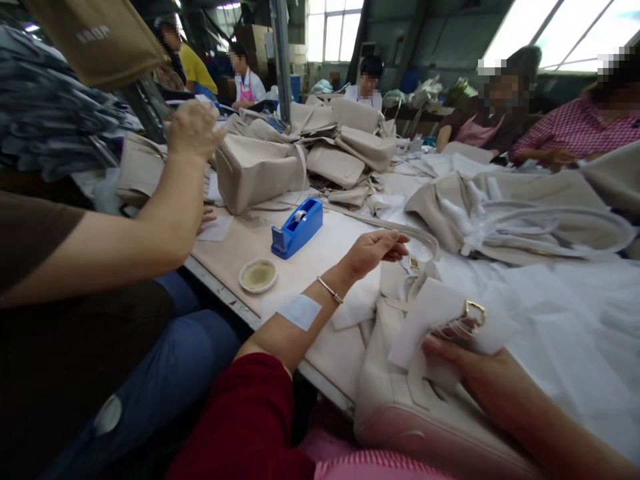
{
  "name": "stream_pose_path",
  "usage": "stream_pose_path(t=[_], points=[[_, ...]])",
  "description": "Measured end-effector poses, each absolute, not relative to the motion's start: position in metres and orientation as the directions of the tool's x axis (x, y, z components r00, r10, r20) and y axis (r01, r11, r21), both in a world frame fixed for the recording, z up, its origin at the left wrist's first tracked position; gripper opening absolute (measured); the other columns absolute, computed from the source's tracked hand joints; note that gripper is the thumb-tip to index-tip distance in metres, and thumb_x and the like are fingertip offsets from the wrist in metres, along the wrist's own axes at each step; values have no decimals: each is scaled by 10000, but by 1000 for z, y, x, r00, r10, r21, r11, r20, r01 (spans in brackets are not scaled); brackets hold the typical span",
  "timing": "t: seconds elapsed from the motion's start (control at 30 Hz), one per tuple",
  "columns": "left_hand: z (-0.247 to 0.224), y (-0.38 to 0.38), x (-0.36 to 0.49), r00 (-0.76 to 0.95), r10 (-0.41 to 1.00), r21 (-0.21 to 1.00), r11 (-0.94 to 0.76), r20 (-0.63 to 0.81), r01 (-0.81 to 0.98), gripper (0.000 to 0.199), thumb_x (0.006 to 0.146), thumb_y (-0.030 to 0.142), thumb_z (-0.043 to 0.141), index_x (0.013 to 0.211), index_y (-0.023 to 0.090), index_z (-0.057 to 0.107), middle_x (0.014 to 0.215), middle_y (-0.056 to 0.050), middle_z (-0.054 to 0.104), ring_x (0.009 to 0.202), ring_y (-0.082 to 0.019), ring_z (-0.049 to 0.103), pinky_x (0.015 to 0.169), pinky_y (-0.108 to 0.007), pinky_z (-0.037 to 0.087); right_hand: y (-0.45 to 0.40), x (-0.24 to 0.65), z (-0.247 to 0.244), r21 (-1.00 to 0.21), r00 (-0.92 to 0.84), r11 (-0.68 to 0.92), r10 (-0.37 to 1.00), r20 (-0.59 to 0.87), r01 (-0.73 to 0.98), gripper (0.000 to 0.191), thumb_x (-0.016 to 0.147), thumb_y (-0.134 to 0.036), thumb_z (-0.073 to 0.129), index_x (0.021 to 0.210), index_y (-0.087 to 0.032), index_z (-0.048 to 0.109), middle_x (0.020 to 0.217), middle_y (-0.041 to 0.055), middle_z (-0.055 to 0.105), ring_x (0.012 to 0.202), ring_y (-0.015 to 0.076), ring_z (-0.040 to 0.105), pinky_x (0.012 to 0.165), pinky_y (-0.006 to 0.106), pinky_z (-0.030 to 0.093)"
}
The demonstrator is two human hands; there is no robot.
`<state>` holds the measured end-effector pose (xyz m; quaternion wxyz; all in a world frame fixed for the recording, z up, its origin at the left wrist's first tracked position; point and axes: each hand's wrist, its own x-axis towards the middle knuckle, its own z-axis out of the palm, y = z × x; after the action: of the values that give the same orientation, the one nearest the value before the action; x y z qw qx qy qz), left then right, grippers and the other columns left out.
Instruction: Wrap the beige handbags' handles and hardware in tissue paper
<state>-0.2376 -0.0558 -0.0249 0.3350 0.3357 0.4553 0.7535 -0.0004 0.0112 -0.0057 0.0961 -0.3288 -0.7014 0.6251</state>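
The left hand (377, 250) hovers half-open, empty; the right hand (475, 367) pinches a white sheet (415, 320) by a gold buckle (475, 312) over the beige bag (395, 400) at the table edge (240, 307) — bare space surrounds the tape dispenser (299, 228). Brown bag (100, 50) lettering — blurred.

- Handbag (425, 417): pale greyish beige
- Buckle (474, 313): shiny gold
- Wrapping paper (417, 320) by the buckle: white
- Tape dispenser (300, 233): bright blue, its roll (299, 216) whitish
- Dish (258, 276): white rim, dull yellow-green inside
- Patch (300, 311) on the forearm: pale bluish white
- Sleeve (237, 417): deep red
- Apron (380, 467): pink, with red-and-white checked trim
- Neighbour's trousers (170, 357): blue
- Shirt (580, 137) at far right: pinkish-red and white check
- Shirt (197, 70) at upper left: yellow
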Motion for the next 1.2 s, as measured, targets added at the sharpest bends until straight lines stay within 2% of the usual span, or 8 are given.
stream_pose_path(t=[0.1,0.2,0.3,0.37,0.6,0.8,0.97,1.2], points=[[3,-110,-233,-655,668,933,-302,353,195,427,844,508,628,1023,123,679,807,-60,691,743,-149,641,738,-300,528,14,1,-5,-932,-775,-65,536,-334,357,558,632,-419,813,1121,-178,696,1051,128,739,945,330,704,796,404,600],[-9,-177,-209,-808,433,851,152,401,503,372,918,453,528,1104,158,658,992,-104,706,946,-209,651,903,-367,503,15,3,0,-926,-776,-52,529,-343,374,586,600,-447,826,1109,-185,702,1076,140,729,968,359,692,818,432,591],[-55,-227,-172,-927,208,513,785,312,348,518,871,503,550,1217,122,615,1306,-199,576,1326,-354,416,1114,-510,302,17,6,4,-927,-783,-36,524,-335,372,560,598,-455,827,1085,-206,708,1095,122,727,999,353,682,871,437,569],[-84,-236,-151,-975,163,292,935,148,201,801,784,626,590,1367,85,493,1479,-252,387,1422,-436,215,1133,-590,193,17,8,4,-933,-797,-46,506,-329,356,547,610,-444,825,1086,-203,707,1097,115,728,1000,343,682,877,433,564],[-98,-152,-147,-847,505,195,859,-165,474,996,754,752,489,1541,294,85,1606,-201,111,1435,-502,41,1050,-747,73,17,12,18,-973,-860,-100,454,-231,209,514,614,-426,823,1035,-146,724,1006,128,746,916,323,694,837,458,568],[-89,-67,-222,-731,651,192,759,-202,622,644,897,483,438,1502,376,244,1596,-151,200,1441,-461,114,1029,-759,117,19,11,20,-976,-868,-171,456,-197,132,495,600,-419,834,1001,-146,732,969,122,746,899,312,690,817,442,569],[-70,-26,-262,-715,682,206,730,-155,651,646,880,503,464,1482,320,320,1506,-150,399,1409,-398,262,1068,-680,206,21,9,13,-976,-865,-161,458,-207,149,454,623,-423,804,971,-141,730,930,113,748,865,299,691,784,421,574],[-58,-122,-228,-672,712,217,702,-205,678,531,818,525,556,1284,273,598,1383,-114,557,1296,-302,477,1092,-466,339,27,10,14,-977,-892,-170,410,-192,132,417,645,-389,799,993,-172,721,981,106,747,905,303,690,822,437,563]])
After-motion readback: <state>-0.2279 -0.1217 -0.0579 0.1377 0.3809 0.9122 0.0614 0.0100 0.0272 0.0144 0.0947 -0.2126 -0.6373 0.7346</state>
